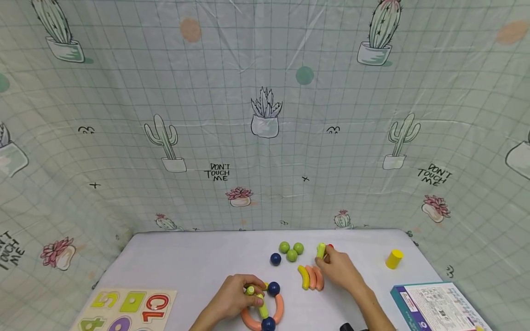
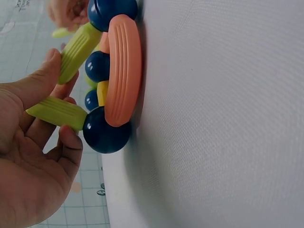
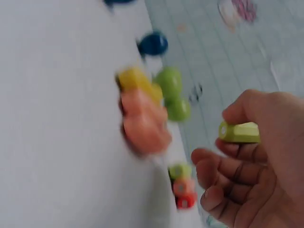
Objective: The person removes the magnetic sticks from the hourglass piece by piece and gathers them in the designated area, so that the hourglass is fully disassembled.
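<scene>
Presently my left hand, at the lower middle of the head frame, holds two green sticks, each with one end against a blue ball of the ring, whose orange arcs show beside the hand. My right hand, at the lower right of centre, pinches another green stick between thumb and fingers, lifted from the table. Near it lie a yellow arc and two loose orange arcs; a little higher in the frame are three green balls.

For doing this step well, I think the left fingers should hold lightly, because a hard squeeze could pull a stick off its ball. The right stick is better carried with one end free, and brought straight to its joint, not sideways.
</scene>
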`<act>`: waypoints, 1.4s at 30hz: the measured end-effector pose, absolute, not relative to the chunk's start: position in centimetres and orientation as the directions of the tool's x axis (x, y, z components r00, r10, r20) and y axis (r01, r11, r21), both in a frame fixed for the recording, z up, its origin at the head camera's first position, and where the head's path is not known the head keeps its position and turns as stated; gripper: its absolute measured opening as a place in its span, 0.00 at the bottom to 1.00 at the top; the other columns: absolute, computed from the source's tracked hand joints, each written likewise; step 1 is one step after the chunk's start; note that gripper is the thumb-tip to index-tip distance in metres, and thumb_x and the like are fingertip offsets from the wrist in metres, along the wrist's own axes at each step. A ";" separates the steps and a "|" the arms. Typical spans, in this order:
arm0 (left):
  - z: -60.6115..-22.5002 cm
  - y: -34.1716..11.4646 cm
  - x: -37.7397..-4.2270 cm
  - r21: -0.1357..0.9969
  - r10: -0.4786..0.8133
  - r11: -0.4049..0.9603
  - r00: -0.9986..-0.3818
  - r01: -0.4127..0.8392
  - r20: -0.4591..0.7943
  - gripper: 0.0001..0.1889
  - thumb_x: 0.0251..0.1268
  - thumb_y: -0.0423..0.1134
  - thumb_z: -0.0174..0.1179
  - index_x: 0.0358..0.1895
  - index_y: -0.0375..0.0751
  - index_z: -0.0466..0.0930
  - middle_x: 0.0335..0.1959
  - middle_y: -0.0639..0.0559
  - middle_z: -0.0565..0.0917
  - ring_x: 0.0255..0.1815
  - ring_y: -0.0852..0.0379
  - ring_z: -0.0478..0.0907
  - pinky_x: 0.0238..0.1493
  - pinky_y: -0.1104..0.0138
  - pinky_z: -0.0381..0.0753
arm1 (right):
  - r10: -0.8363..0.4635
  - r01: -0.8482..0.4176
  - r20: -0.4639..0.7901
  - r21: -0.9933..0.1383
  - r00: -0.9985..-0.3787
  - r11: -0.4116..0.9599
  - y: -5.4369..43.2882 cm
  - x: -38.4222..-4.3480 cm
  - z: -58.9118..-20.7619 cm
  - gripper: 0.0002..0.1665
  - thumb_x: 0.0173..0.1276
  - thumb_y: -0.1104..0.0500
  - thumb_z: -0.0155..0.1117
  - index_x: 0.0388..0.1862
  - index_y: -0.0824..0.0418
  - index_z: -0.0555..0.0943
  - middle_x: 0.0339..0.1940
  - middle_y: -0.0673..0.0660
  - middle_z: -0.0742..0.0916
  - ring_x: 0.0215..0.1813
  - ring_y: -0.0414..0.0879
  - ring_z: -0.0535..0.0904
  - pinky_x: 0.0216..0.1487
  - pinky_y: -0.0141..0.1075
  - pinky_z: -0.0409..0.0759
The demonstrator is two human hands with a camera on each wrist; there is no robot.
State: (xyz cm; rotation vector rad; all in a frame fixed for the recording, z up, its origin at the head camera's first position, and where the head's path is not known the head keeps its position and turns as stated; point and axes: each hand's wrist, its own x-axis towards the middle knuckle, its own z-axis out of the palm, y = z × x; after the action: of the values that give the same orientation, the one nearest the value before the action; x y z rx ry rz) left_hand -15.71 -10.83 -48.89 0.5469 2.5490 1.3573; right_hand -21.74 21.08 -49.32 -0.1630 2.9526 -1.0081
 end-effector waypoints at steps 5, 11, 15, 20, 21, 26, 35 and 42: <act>-48.9 -10.9 -15.8 0.820 0.416 0.523 -0.909 0.233 -0.007 0.15 0.52 0.40 0.77 0.45 0.49 0.89 0.31 0.66 0.88 0.36 0.67 0.78 0.39 0.68 0.73 | -0.008 0.036 -0.084 -0.505 -0.996 0.862 24.6 -22.7 -50.2 0.16 0.69 0.54 0.65 0.42 0.67 0.79 0.25 0.55 0.79 0.28 0.46 0.73 0.28 0.37 0.70; -49.0 -10.9 -15.9 0.824 0.417 0.517 -0.909 0.231 -0.007 0.15 0.52 0.40 0.77 0.44 0.49 0.89 0.31 0.66 0.88 0.36 0.67 0.78 0.39 0.69 0.73 | 0.034 0.093 -0.133 -0.469 -0.991 0.878 26.4 -23.2 -50.8 0.16 0.67 0.55 0.67 0.38 0.69 0.81 0.25 0.55 0.80 0.29 0.48 0.74 0.30 0.38 0.72; -49.0 -10.8 -15.9 0.826 0.416 0.516 -0.909 0.228 -0.009 0.15 0.52 0.40 0.77 0.45 0.49 0.89 0.31 0.66 0.88 0.35 0.67 0.78 0.39 0.69 0.73 | 0.079 0.124 -0.112 -0.477 -0.991 0.870 26.7 -23.4 -50.9 0.15 0.66 0.54 0.68 0.33 0.68 0.82 0.22 0.54 0.80 0.28 0.48 0.74 0.28 0.37 0.71; -49.0 -10.8 -15.9 0.829 0.414 0.514 -0.910 0.219 -0.016 0.15 0.52 0.40 0.77 0.45 0.49 0.89 0.31 0.66 0.88 0.36 0.67 0.78 0.40 0.69 0.73 | 0.112 0.139 -0.085 -0.479 -0.990 0.867 26.8 -23.5 -51.0 0.16 0.66 0.54 0.69 0.33 0.68 0.81 0.23 0.54 0.81 0.29 0.48 0.74 0.28 0.38 0.72; -49.0 -10.7 -15.9 0.830 0.413 0.513 -0.910 0.217 -0.018 0.15 0.52 0.40 0.77 0.45 0.49 0.89 0.31 0.66 0.88 0.36 0.67 0.78 0.40 0.69 0.73 | 0.114 0.138 -0.080 -0.478 -0.990 0.867 26.8 -23.6 -51.2 0.16 0.66 0.54 0.69 0.36 0.69 0.81 0.24 0.54 0.81 0.29 0.48 0.74 0.28 0.38 0.72; -49.0 -10.8 -15.9 0.832 0.413 0.511 -0.911 0.214 -0.020 0.15 0.52 0.40 0.77 0.45 0.48 0.89 0.32 0.65 0.88 0.36 0.67 0.79 0.40 0.69 0.74 | 0.098 0.119 -0.068 -0.468 -0.993 0.875 27.0 -23.9 -51.6 0.24 0.66 0.56 0.69 0.54 0.70 0.78 0.28 0.56 0.83 0.30 0.49 0.75 0.30 0.39 0.74; -49.1 -10.8 -15.8 0.832 0.408 0.515 -0.912 0.206 -0.027 0.15 0.52 0.40 0.76 0.45 0.48 0.89 0.31 0.66 0.88 0.36 0.66 0.79 0.39 0.68 0.73 | 0.072 0.098 -0.073 -0.468 -0.995 0.878 26.9 -24.2 -51.7 0.28 0.66 0.59 0.70 0.62 0.68 0.75 0.31 0.58 0.85 0.30 0.48 0.77 0.31 0.40 0.79; -49.1 -10.8 -16.0 0.827 0.402 0.523 -0.915 0.204 -0.029 0.15 0.52 0.40 0.77 0.45 0.49 0.89 0.31 0.66 0.88 0.35 0.66 0.77 0.39 0.67 0.73 | 0.056 0.074 -0.053 -0.469 -0.997 0.880 26.8 -24.7 -51.7 0.27 0.67 0.60 0.68 0.63 0.67 0.76 0.30 0.57 0.84 0.29 0.48 0.75 0.29 0.39 0.77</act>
State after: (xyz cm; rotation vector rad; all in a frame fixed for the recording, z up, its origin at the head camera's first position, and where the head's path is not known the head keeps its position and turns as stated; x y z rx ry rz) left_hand -16.03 -10.76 -49.13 0.5144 2.5464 1.3405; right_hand -24.67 26.83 -51.71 0.1046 3.0095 -0.7525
